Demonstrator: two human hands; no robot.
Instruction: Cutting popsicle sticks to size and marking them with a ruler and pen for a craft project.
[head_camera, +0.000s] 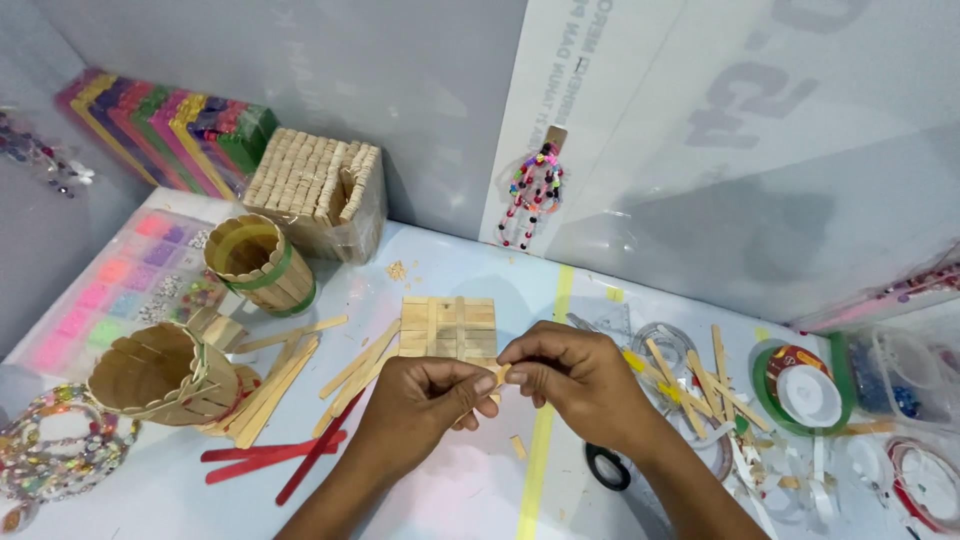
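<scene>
Near the centre of the head view, your left hand (425, 392) and right hand (570, 378) meet fingertip to fingertip over a small piece of wooden stick (501, 375). Both hands pinch it, thumb against forefinger, with the other fingers curled in loosely. The piece sits between the two pinches, just below the flat square panel of sticks (449, 327), which lies on the white table (440, 500) at twelve o'clock from your hands.

Judging from this, the piece is short, so keep both pinches close to its ends and hold it level. Work low over the table, so a dropped bit lands near the other small offcut (518, 447) at six o'clock and not among the clutter.

Both wrists come in from the bottom edge, forearms angled toward each other, knuckles up, palms facing down and slightly inward.

At nine o'clock lie loose plain sticks (280, 375) and a few red sticks (270, 455). Further at nine stands a round stick cup (165, 375), with a second cup banded in green (258, 262) at ten o'clock. A wrapped block of sticks (318, 190) stands at eleven. At three o'clock more sticks (700, 385) cross over tape rolls (805, 392). A black ring (607, 466) lies at five o'clock, beside the yellow tape line (540, 440).
</scene>
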